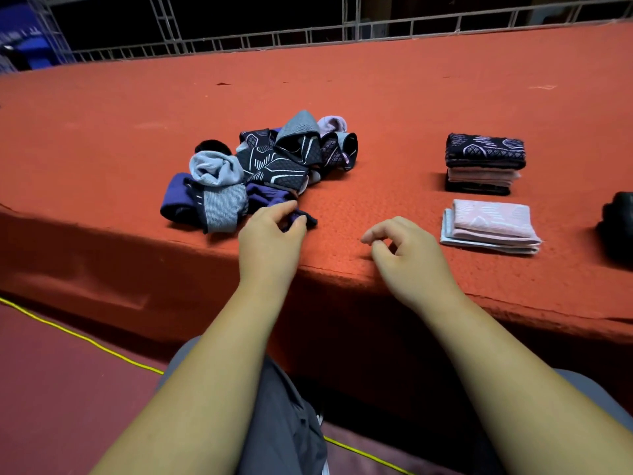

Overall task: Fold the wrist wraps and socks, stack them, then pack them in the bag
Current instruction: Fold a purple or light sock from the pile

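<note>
A loose heap of unfolded socks and wraps (270,162), dark patterned, navy, grey and pale blue, lies on the red table. My left hand (270,234) pinches the end of a navy sock (306,217) at the heap's near edge. My right hand (404,250) hovers over the table's front edge with loosely curled fingers and holds nothing. To the right stands a folded stack (484,164) with a dark patterned piece on top. In front of it lies a lower folded stack of pink and pale blue pieces (491,226).
The red cloth-covered table (376,97) stretches far back to a metal railing (308,32). A black object (620,224), partly cut off, sits at the right edge. A yellow cord (85,339) runs across the floor by my knees.
</note>
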The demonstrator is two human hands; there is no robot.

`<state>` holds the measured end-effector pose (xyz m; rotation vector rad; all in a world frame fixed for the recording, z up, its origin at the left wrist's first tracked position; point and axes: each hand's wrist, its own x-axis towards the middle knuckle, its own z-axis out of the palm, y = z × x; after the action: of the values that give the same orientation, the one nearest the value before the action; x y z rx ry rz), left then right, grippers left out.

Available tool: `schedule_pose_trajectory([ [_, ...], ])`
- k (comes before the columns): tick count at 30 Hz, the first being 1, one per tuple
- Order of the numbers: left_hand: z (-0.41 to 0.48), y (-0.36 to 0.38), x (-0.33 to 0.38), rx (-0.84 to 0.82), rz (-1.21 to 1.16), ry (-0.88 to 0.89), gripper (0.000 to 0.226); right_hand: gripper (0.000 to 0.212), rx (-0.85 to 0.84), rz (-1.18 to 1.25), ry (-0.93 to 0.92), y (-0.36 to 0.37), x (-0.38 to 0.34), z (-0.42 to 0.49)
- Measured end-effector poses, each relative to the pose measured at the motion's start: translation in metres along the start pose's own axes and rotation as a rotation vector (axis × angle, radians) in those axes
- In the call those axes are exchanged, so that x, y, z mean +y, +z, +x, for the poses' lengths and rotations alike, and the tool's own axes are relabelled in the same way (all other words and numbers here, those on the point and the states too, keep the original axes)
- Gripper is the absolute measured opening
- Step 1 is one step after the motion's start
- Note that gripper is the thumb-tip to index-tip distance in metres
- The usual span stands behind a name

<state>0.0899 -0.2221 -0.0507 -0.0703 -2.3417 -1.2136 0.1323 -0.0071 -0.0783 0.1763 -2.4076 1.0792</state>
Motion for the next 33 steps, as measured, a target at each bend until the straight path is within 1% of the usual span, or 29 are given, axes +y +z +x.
schedule_pose_trajectory([
  [3,-0.008,0.006,0.013,-0.002,-0.126,-0.002,0.022,0.019,0.019,0.030,0.029,-0.003,0.000,0.000],
  [7,-0.015,0.017,0.022,-0.115,-0.300,-0.011,0.009,0.018,-0.014,0.060,0.054,-0.007,-0.005,0.000],
  [10,-0.016,0.022,0.024,-0.164,-0.507,-0.071,0.006,0.023,-0.022,0.076,0.027,-0.010,-0.010,-0.001],
  [12,-0.016,0.024,0.025,-0.180,-0.571,-0.065,0.011,0.024,-0.055,0.195,0.059,-0.015,-0.012,-0.002],
  [14,-0.015,0.028,0.024,-0.212,-0.555,-0.024,0.015,0.017,-0.078,0.313,0.093,-0.019,-0.012,-0.002],
  [17,-0.018,0.034,0.026,-0.293,-0.566,0.008,0.027,0.010,0.028,0.421,0.157,-0.023,-0.008,-0.001],
  [19,-0.020,0.038,0.028,-0.348,-0.550,-0.012,0.037,0.012,0.099,0.385,0.182,-0.025,-0.002,-0.001],
  [20,-0.022,0.040,0.029,-0.360,-0.510,-0.012,0.039,0.017,0.112,0.342,0.183,-0.027,0.000,-0.002],
  [22,-0.024,0.045,0.031,-0.356,-0.415,0.011,0.035,0.030,0.110,0.249,0.164,-0.032,0.001,-0.005],
  [23,-0.025,0.047,0.032,-0.347,-0.386,0.027,0.030,0.032,0.101,0.220,0.143,-0.035,0.001,-0.007],
  [26,-0.027,0.053,0.036,-0.331,-0.364,0.043,0.011,0.018,0.079,0.169,0.060,-0.045,-0.002,-0.015],
  [27,-0.027,0.055,0.037,-0.327,-0.352,0.044,0.009,0.016,0.073,0.149,0.042,-0.048,-0.003,-0.017],
  [31,-0.026,0.062,0.039,-0.279,-0.218,0.090,0.016,0.020,0.046,0.090,0.070,-0.061,0.005,-0.024],
  [33,-0.023,0.064,0.040,-0.243,-0.210,0.068,0.020,0.020,0.058,0.090,0.091,-0.069,0.008,-0.027],
])
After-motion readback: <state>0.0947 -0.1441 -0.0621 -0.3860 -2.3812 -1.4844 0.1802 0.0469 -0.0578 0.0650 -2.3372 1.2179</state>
